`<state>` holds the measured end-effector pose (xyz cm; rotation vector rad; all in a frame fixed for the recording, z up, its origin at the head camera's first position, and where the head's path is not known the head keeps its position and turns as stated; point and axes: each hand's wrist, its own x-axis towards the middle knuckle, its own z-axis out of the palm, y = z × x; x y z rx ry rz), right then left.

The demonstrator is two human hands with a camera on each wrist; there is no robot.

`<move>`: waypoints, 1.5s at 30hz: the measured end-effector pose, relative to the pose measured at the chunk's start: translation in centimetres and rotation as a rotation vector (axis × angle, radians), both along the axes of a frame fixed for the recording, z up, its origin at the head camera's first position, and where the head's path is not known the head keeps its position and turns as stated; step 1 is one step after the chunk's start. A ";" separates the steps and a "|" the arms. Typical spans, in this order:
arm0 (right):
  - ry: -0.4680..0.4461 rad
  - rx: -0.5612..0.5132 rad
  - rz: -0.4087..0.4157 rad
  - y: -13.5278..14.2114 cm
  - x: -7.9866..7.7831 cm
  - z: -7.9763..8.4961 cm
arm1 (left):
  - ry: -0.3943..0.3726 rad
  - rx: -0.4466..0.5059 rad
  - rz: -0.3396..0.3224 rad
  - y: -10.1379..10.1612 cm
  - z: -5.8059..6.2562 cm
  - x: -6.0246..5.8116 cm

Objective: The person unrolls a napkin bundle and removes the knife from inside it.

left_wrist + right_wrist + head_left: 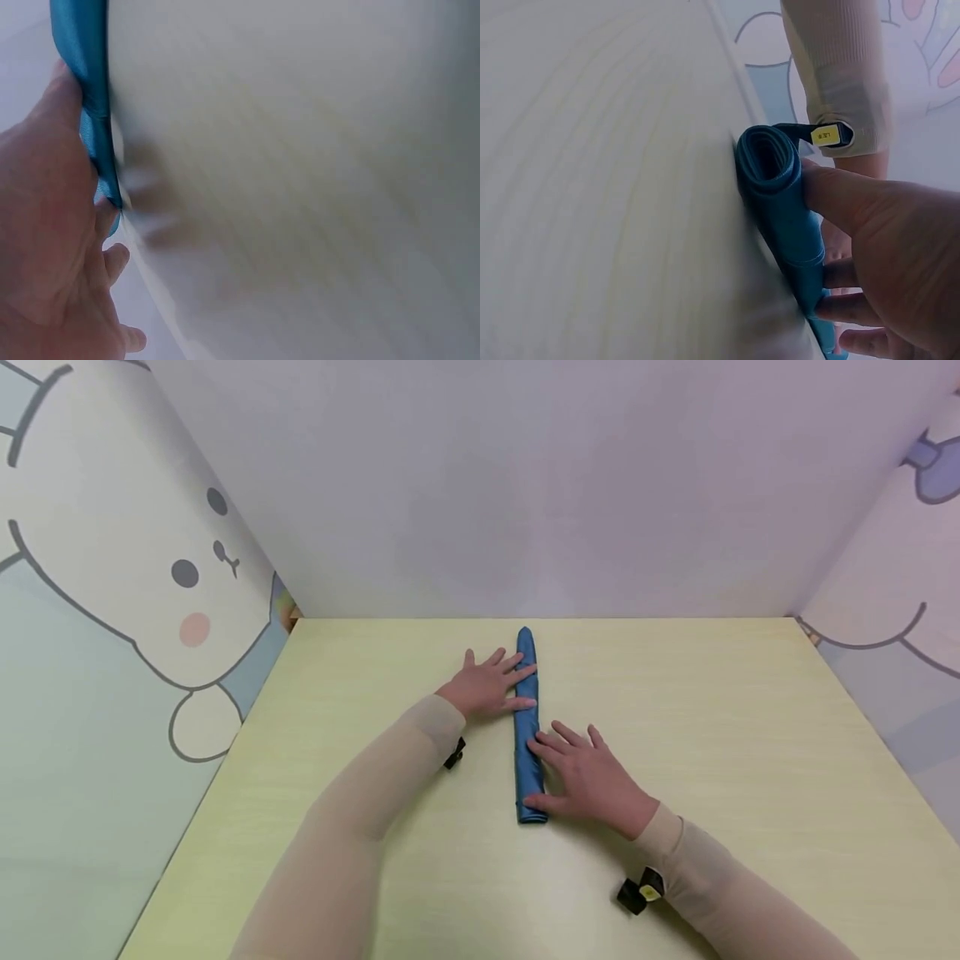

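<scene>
A rolled-up piece of shiny blue cloth [528, 777] lies lengthwise on the table, away from the body. My left hand [482, 687] comes in from the left with fingers spread and rests on the roll's far half. Lower down, my right hand [596, 785] touches the near half from the right, its fingers and thumb extended. The right wrist view shows the roll's near end [765, 159] with its layers coiled round a small hollow. In the left wrist view the blue cloth [84, 45] runs beside the left hand, and part of it is hidden.
The pale yellow tabletop [720, 718] extends to both sides of the cloth. Behind it stands a plain whitish wall [525, 485]. Cartoon-printed panels flank the table, one with a white animal face [127, 527]. Small black devices [641, 891] sit at the wrists.
</scene>
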<state>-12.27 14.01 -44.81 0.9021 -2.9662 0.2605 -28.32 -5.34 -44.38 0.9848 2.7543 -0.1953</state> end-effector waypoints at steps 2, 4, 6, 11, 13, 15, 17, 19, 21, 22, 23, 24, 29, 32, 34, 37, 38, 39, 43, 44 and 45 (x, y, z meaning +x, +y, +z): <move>0.002 0.000 -0.005 0.0 0.0 0.1 | 0.003 0.000 -0.003 0.1 0.1 -0.1; 0.003 -0.004 -0.009 0.0 -0.1 0.2 | 0.006 0.001 -0.006 0.2 0.2 -0.2; 0.005 -0.009 -0.012 0.0 -0.1 0.2 | 0.008 0.000 -0.005 0.3 0.2 -0.2; -0.003 -0.018 -0.014 0.0 0.0 0.0 | 0.007 -0.006 -0.007 0.3 0.1 -0.1; 0.001 -0.019 -0.011 0.1 0.1 -0.1 | 0.004 -0.005 -0.008 0.3 0.0 0.0; 0.015 -0.023 -0.004 0.1 0.1 0.0 | 0.008 -0.001 -0.002 0.2 -0.1 0.0; 0.033 -0.032 0.000 0.0 0.3 -0.1 | 0.009 -0.005 0.006 0.2 -0.3 0.0; 0.047 -0.033 0.007 -0.2 0.3 -0.1 | 0.007 0.000 0.014 -0.1 -0.2 0.3; 0.051 -0.033 0.010 -0.3 0.4 -0.1 | 0.002 0.020 0.020 -0.4 0.2 0.6; 0.050 -0.032 0.007 -0.4 0.4 -0.1 | -0.007 0.035 0.027 -0.6 0.5 0.8; 0.045 -0.030 0.003 -0.4 0.3 -0.1 | -0.014 0.057 0.034 -0.8 0.9 1.1; 0.038 -0.031 -0.001 -0.4 0.3 -0.1 | -0.025 0.078 0.041 -1.0 1.4 1.5; -0.030 -0.080 0.010 0.4 -0.1 0.2 | -0.094 0.169 0.064 -2.6 3.3 5.0; -0.065 -0.150 0.052 1.5 -0.6 0.6 | -0.140 0.188 0.025 -2.9 3.4 7.6; -0.079 -0.199 0.080 2.4 -1.1 0.9 | -0.162 0.199 0.000 -2.7 3.3 9.1; -0.078 -0.247 0.112 3.2 -1.8 1.1 | -0.175 0.220 -0.010 -2.1 2.8 10.9; -0.084 -0.262 0.115 3.4 -2.0 1.1 | -0.173 0.222 -0.006 -1.9 2.6 11.3; -0.096 -0.278 0.116 3.5 -2.1 1.0 | -0.172 0.218 0.001 -1.7 2.3 11.7; -0.138 -0.307 0.118 3.4 -2.4 0.5 | -0.167 0.211 0.033 -1.3 1.3 12.9; -0.147 -0.310 0.120 3.2 -2.4 0.4 | -0.166 0.215 0.042 -1.3 1.2 13.2; -0.151 -0.311 0.123 3.1 -2.4 0.2 | -0.162 0.219 0.050 -1.3 1.0 13.5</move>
